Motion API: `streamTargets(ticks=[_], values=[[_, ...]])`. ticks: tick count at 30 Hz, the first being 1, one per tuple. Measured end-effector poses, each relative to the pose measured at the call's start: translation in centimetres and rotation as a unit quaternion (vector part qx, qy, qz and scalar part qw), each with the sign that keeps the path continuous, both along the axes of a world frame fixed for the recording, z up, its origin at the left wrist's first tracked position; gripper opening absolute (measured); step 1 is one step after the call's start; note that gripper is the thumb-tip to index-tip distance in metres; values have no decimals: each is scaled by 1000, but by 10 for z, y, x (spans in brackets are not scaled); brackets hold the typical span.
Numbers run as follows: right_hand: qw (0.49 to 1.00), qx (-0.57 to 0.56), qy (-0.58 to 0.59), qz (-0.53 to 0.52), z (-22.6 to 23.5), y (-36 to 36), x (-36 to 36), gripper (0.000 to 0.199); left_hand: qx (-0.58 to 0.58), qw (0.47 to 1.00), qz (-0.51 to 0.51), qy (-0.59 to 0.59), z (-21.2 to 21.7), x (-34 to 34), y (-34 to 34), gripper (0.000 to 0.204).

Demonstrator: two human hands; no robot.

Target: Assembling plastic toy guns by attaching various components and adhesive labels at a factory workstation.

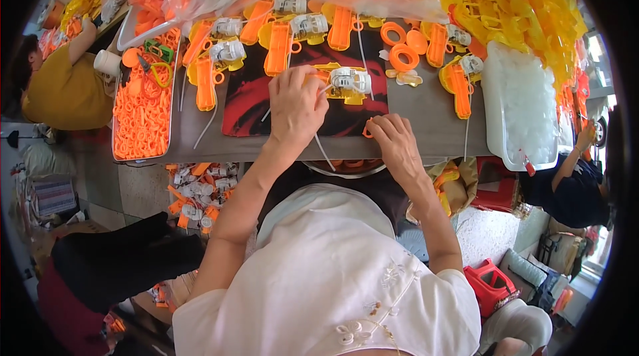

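Observation:
In the middle of the dark red and black mat (246, 106) lies a toy gun half (351, 81), with a yellow shell, a white mechanism block and a thin pale tube. My left hand (297, 106) is closed on its orange grip end, which the fingers mostly hide. To the right, near the table's front edge, my right hand (397, 143) pinches a small orange plastic part (367, 128), only partly visible. Several similar toy gun halves (278, 46) with orange handles and white blocks lie behind and to both sides of the mat.
A tray of small orange parts (141, 113) stands at left, with yellow-handled cutters (158, 71) on it. Orange rings (403, 58) lie behind the mat. At right is a white tub (502, 116) of translucent pieces, below piled yellow shells (519, 3). Other people work at both sides.

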State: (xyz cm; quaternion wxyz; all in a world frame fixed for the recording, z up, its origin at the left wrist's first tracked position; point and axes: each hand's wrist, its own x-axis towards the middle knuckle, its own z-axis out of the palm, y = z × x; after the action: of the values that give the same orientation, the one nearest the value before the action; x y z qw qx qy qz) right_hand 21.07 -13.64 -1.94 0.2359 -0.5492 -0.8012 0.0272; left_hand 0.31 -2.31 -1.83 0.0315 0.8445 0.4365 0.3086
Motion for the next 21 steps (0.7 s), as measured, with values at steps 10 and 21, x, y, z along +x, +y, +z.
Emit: streamTargets(ticks=[10,21], values=[[993,44,72,-85,-18,-6,-24,34,-47,987,-93,-121,-28,4,16,21],[980,158,74,-98,-17,42,-65,30,-20,991,-63,-119,-27,7,8,19]])
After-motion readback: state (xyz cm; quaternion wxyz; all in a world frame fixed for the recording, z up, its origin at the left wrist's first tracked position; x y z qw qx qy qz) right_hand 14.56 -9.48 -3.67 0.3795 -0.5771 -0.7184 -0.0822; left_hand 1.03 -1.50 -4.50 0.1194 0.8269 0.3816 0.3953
